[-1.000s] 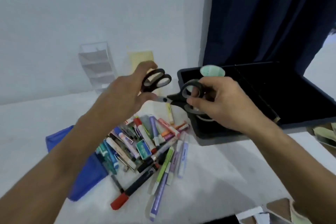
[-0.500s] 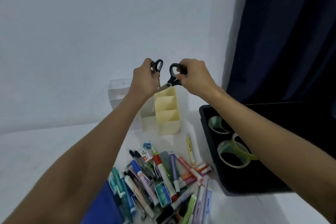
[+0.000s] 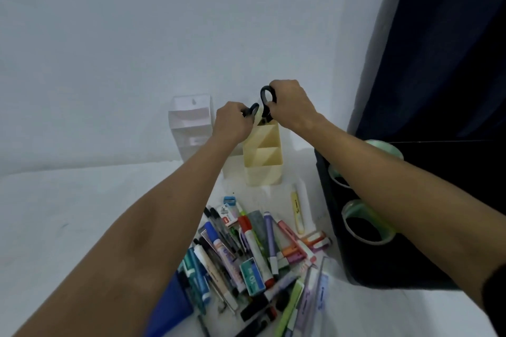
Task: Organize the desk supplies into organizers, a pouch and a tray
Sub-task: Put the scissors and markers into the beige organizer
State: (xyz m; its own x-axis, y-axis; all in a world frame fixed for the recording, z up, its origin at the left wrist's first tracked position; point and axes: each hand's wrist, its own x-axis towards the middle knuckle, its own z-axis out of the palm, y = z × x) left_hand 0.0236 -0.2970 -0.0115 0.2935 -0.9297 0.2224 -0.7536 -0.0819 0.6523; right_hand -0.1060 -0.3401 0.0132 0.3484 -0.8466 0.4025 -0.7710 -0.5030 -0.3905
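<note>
We have both hands above the yellow organizer (image 3: 263,156). Our left hand (image 3: 232,123) has its grip closed on one black handle loop, our right hand (image 3: 291,105) has its grip closed on the other loop of the scissors (image 3: 265,107), whose blades point down into the organizer's rear compartment. In front of the organizer, a pile of markers (image 3: 254,249) lies on the counter (image 3: 82,213); right of it stands the black tray (image 3: 336,227) holding tape rolls (image 3: 364,227).
</note>
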